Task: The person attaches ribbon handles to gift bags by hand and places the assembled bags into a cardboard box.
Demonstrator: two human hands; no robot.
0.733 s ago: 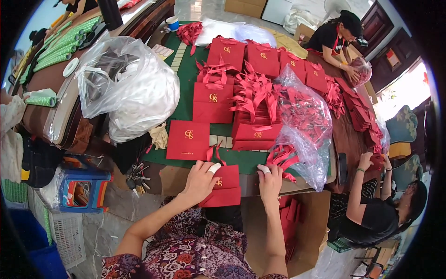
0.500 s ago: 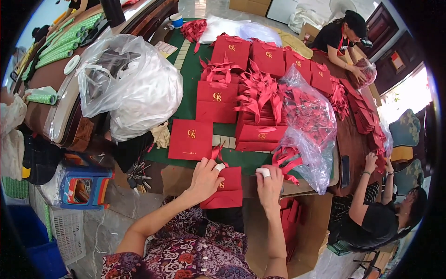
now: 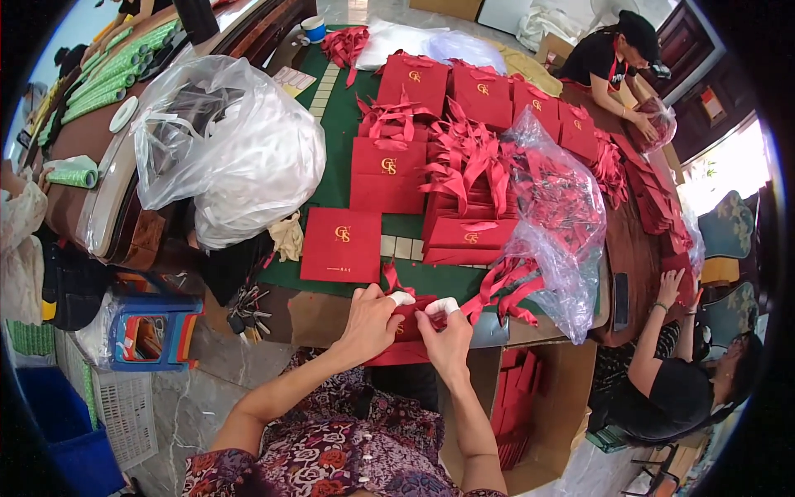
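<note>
A small red paper bag (image 3: 396, 355) with gold letters lies at the table's near edge, partly covered by my hands. My left hand (image 3: 370, 321) is closed on its upper left edge. At the upper right edge my right hand (image 3: 448, 338) pinches, thumb against fingers; the fingers hide exactly what is between them. White wrapping covers a finger on each hand. A red ribbon (image 3: 391, 279) sticks up just beyond my left fingertips. Farther off, a larger red paper bag (image 3: 340, 246) lies flat. Loose red ribbons (image 3: 505, 291) spill out beside my right hand.
Stacked red bags with ribbon handles (image 3: 389, 178) fill the table's middle. A clear plastic bag of ribbons (image 3: 563, 240) lies right, a big plastic bag (image 3: 248, 157) left. An open carton (image 3: 555, 414) stands below right. Two people work at the right side.
My right hand has moved left from beside the small bag onto its upper edge, close to my left hand. My left fingers have curled in at the bag's top.
</note>
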